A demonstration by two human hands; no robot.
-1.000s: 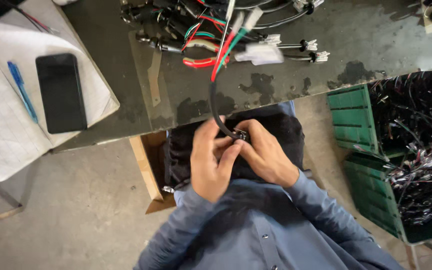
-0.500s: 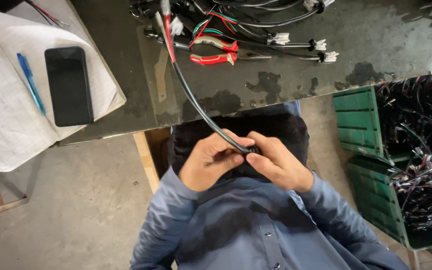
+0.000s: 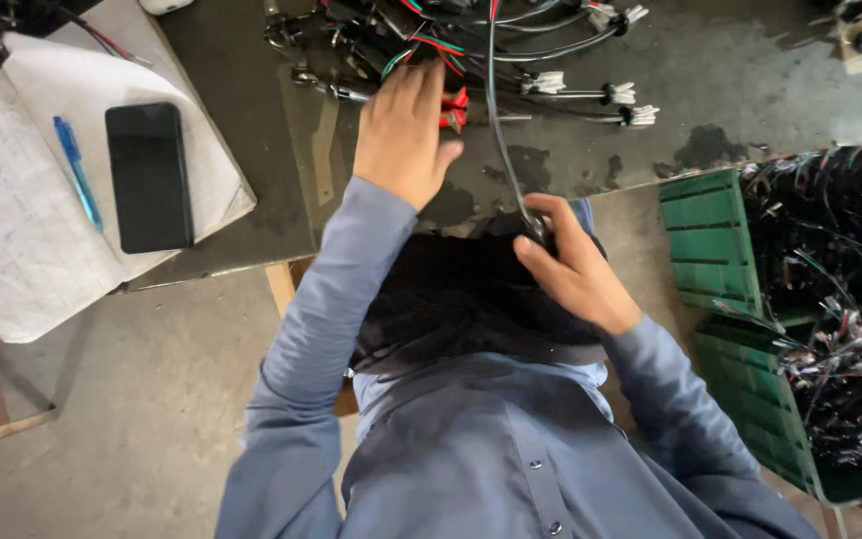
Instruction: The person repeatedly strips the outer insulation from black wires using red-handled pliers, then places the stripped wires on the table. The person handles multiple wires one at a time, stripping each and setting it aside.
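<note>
Seemingly light and limp, the thin black sheathed cable point(image 3: 503, 150) runs from my right hand point(image 3: 573, 268), pinched shut on its near end at the dark worktable point(image 3: 750, 70) edge, toward my loosely spread left hand point(image 3: 403, 135) (on the red-handled pliers point(image 3: 454, 110)).

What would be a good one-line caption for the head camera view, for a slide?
Left hand reaches into the wire bundle on the dark table while the right hand pinches a black cable.
</note>
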